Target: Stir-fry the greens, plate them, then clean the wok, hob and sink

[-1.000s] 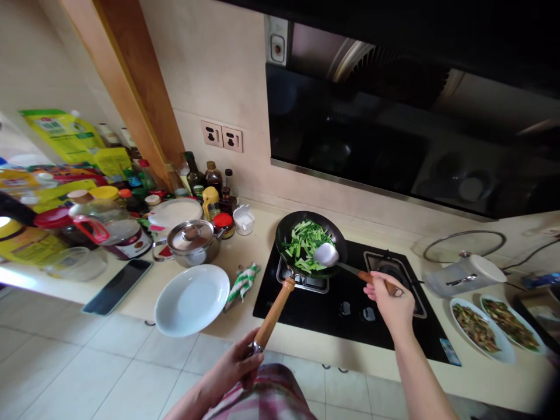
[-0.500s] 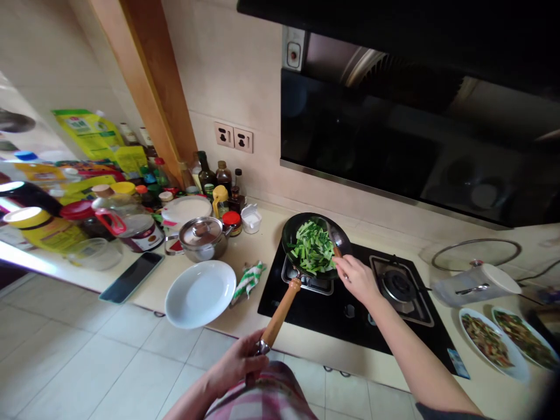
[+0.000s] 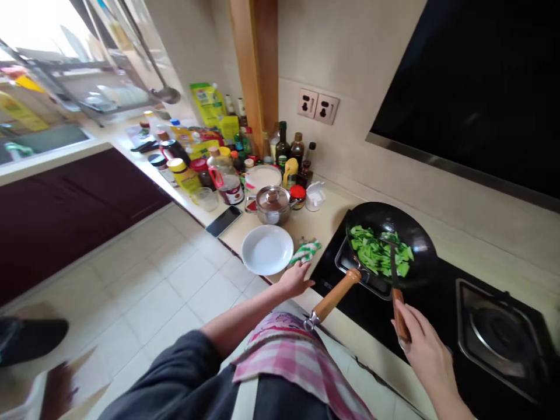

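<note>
In a black wok (image 3: 417, 233) on the left burner lie chopped green leafy vegetables (image 3: 376, 251). My right hand (image 3: 422, 338) is closed round the wooden handle of a spatula (image 3: 394, 280), whose blade rests among the greens. The wok's wooden handle (image 3: 336, 297) points toward me with no hand on it. At the counter's front edge, my left hand (image 3: 297, 281) is open, its fingers stretched out just in front of a green-and-white striped cloth (image 3: 306, 251); whether they touch it I cannot tell. Beside the cloth lies a white plate (image 3: 266, 251) with nothing on it.
A lidded steel pot (image 3: 273, 205), a phone (image 3: 223, 221) and several bottles and jars crowd the counter to the left. The second burner (image 3: 499, 332) is at the right. A range hood (image 3: 490, 99) hangs above the stove. A sink (image 3: 48, 146) is at the far left.
My left hand has let go of the wok handle and moved to the striped cloth. My right hand still holds the spatula in the greens. The view has swung left.
</note>
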Tool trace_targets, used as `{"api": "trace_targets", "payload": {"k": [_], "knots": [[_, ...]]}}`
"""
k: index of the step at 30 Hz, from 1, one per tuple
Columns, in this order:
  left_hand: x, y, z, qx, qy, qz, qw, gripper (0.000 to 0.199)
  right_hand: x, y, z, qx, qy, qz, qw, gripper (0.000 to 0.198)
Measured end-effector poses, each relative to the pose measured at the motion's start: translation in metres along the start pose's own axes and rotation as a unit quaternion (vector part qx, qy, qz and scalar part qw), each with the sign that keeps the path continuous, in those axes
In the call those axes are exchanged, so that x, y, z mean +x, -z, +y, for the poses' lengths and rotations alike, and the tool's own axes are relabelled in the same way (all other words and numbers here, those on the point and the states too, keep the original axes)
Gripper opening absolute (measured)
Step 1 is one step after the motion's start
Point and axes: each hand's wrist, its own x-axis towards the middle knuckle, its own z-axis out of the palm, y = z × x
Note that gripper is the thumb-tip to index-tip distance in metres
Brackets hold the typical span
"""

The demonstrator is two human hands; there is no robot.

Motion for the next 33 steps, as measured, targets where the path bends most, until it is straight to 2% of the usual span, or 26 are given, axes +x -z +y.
{"api": "trace_targets", "payload": {"k": [1, 3, 5, 8, 11, 13, 16, 19, 23, 25, 28, 30, 33], "knots": [[0.016, -0.002, 0.001, 0.019, 0.012, 0.023, 0.999, 0.061, -0.008, -0.008, -0.004, 0.034, -0.053, 0.001, 0.998, 0.048], [0.048, -0.005, 0.002, 0.055, 0.036, 0.048, 0.997, 0.059, -0.027, -0.02, -0.016, 0.106, -0.171, 0.017, 0.979, 0.055], [0.073, -0.009, 0.002, 0.076, 0.062, 0.053, 0.994, 0.049, -0.048, -0.029, -0.031, 0.169, -0.289, 0.019, 0.942, 0.064], [0.092, -0.017, -0.001, 0.083, 0.088, 0.039, 0.992, 0.039, -0.082, -0.047, -0.053, 0.261, -0.418, -0.05, 0.869, 0.069], [0.084, -0.028, -0.005, 0.064, 0.089, 0.019, 0.994, 0.033, -0.098, -0.071, -0.075, 0.364, -0.454, -0.106, 0.806, 0.065], [0.068, -0.036, -0.01, 0.04, 0.086, 0.011, 0.995, 0.03, -0.091, -0.086, -0.088, 0.426, -0.421, -0.106, 0.793, 0.06], [0.037, -0.043, -0.02, -0.013, 0.081, 0.012, 0.997, 0.022, -0.056, -0.099, -0.113, 0.469, -0.334, -0.103, 0.811, 0.052], [0.008, -0.048, -0.03, -0.087, 0.082, 0.027, 0.992, 0.017, -0.007, -0.1, -0.146, 0.476, -0.219, -0.135, 0.841, 0.046], [-0.024, -0.055, -0.038, -0.221, 0.087, 0.012, 0.971, 0.032, 0.04, -0.096, -0.188, 0.451, -0.083, -0.121, 0.88, 0.047], [-0.04, -0.053, -0.049, -0.289, 0.084, -0.024, 0.953, 0.04, 0.048, -0.098, -0.192, 0.428, -0.071, -0.11, 0.894, 0.043], [-0.063, -0.038, -0.081, -0.423, 0.154, -0.043, 0.892, 0.05, 0.04, -0.106, -0.169, 0.373, -0.096, -0.078, 0.92, 0.037], [-0.074, -0.022, -0.108, -0.477, 0.22, -0.009, 0.851, 0.055, 0.027, -0.112, -0.144, 0.288, -0.121, -0.027, 0.949, 0.034], [-0.076, 0.006, -0.144, -0.487, 0.267, 0.075, 0.828, 0.053, 0.01, -0.121, -0.119, 0.14, -0.15, 0.023, 0.978, 0.035]]}}
